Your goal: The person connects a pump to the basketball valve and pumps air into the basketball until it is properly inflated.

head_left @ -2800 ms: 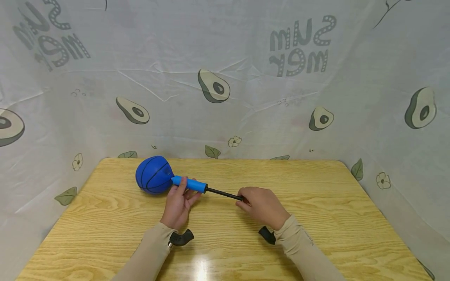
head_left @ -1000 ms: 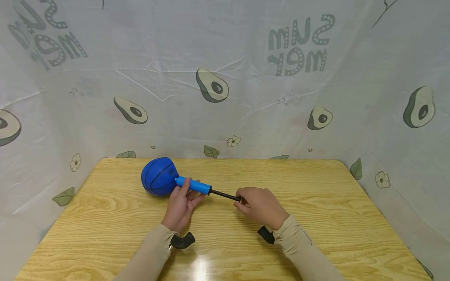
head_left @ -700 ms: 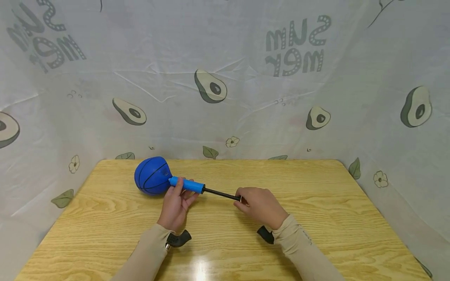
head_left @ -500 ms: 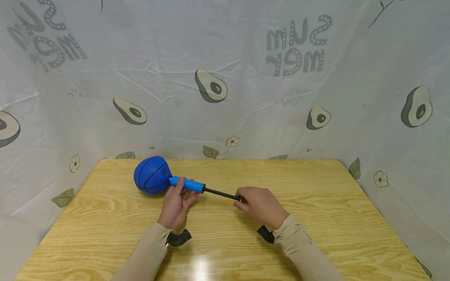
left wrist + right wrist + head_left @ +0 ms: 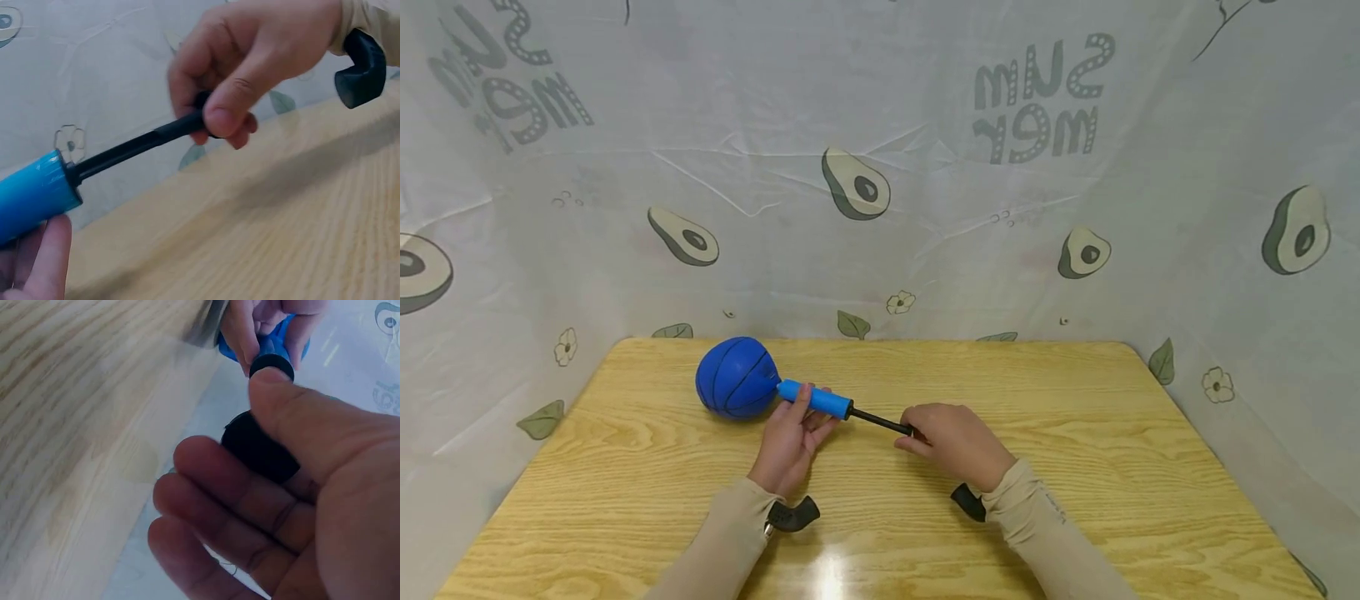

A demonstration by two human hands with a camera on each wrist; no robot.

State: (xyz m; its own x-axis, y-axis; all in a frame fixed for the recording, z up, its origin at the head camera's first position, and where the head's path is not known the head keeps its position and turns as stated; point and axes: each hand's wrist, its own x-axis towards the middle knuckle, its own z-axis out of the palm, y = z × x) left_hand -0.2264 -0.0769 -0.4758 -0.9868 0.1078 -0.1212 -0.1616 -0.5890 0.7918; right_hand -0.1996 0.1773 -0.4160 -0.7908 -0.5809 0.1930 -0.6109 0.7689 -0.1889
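In the head view a blue ball [image 5: 736, 379] with black seam lines lies at the table's far left. A blue hand pump [image 5: 827, 402] points at it, its tip meeting the ball's right side. My left hand [image 5: 790, 442] holds the pump barrel from below, thumb on top. At the other end, my right hand [image 5: 958, 442] pinches the handle of the black pump rod [image 5: 880, 421], part of which shows outside the barrel. The right wrist view has the round black handle [image 5: 259, 447] between thumb and fingers. The left wrist view shows the rod [image 5: 119, 155] between barrel and right hand.
The light wooden table [image 5: 1075, 417] spreads under both arms. Behind and beside it hangs a pale printed curtain [image 5: 760, 250] with avocados and lettering. A black curved piece [image 5: 793, 514] sits at the left wrist, and another black piece [image 5: 968, 502] at the right.
Compared with half a second ago, the left hand, pump barrel and ball have shifted right toward the right hand. Less of the rod shows. The right hand has barely moved.
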